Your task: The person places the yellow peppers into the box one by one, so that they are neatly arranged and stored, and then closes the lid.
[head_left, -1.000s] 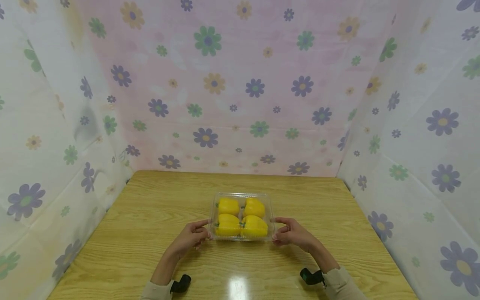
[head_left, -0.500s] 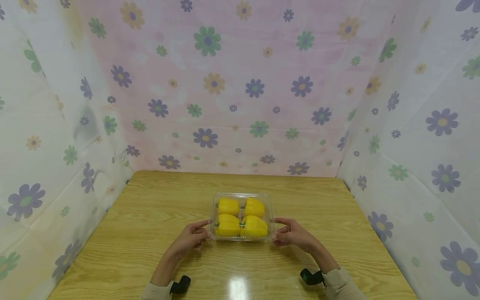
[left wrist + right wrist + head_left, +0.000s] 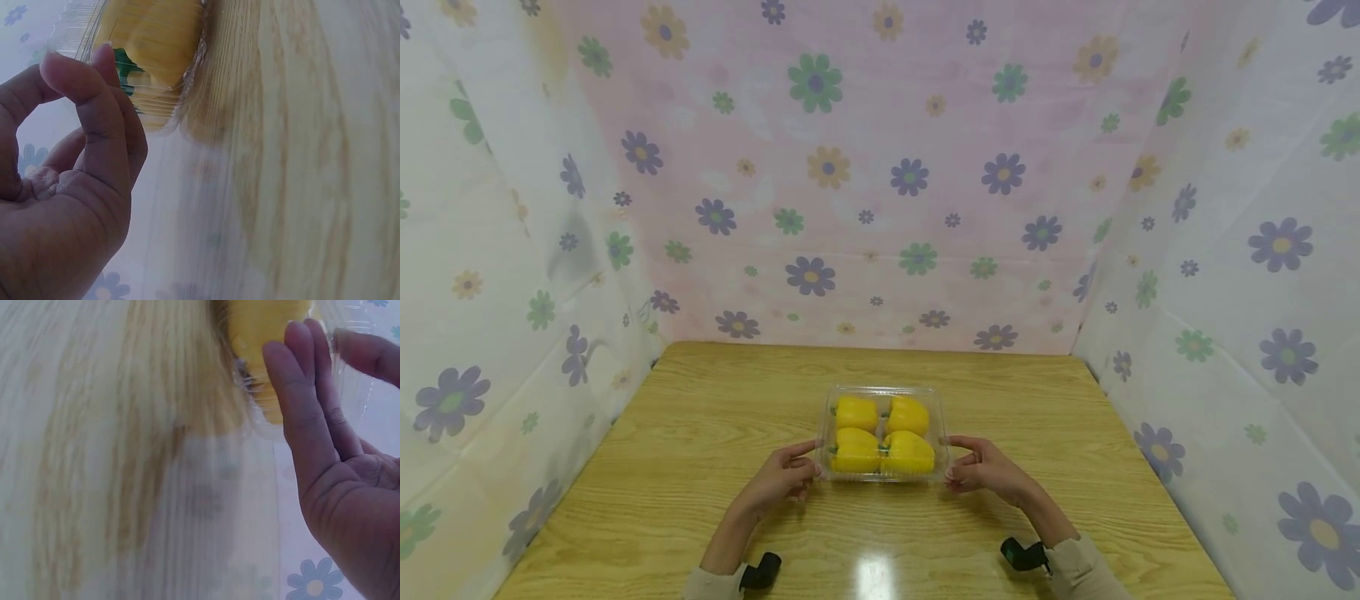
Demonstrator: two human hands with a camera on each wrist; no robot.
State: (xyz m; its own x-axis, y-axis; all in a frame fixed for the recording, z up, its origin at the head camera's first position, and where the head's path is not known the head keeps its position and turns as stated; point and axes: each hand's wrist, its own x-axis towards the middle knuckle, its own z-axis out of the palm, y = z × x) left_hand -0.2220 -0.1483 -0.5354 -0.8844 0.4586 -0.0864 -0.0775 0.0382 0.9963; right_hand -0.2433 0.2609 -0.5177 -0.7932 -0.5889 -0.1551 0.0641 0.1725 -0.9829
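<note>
Item 1, my left hand [image 3: 781,477]: fingers and thumb curled in a light pinch on the near left corner of the clear plastic clamshell box [image 3: 883,433]. In the left wrist view the fingertips [image 3: 94,69] lie against the ribbed plastic wall; the hand is only partly closed, the palm clear of the box.

Item 2, my right hand [image 3: 983,467]: mirrored on the near right corner, thumb above and fingers below the rim. In the right wrist view the fingers [image 3: 306,381] are nearly straight along the box's side, pinching it lightly.

Item 3, the clamshell box: lid down, standing flat on the wooden table [image 3: 700,433], at its middle, just ahead of both hands.

Item 4, contents: four yellow bell peppers [image 3: 883,432], two by two, green stems turned inward.

Item 5, wrist cameras: a black unit on each cuff, left [image 3: 762,568] and right [image 3: 1022,553], beside beige sleeves [image 3: 1078,567].

Item 6, surroundings: flower-print sheeting [image 3: 865,183] on three sides of the table.
</note>
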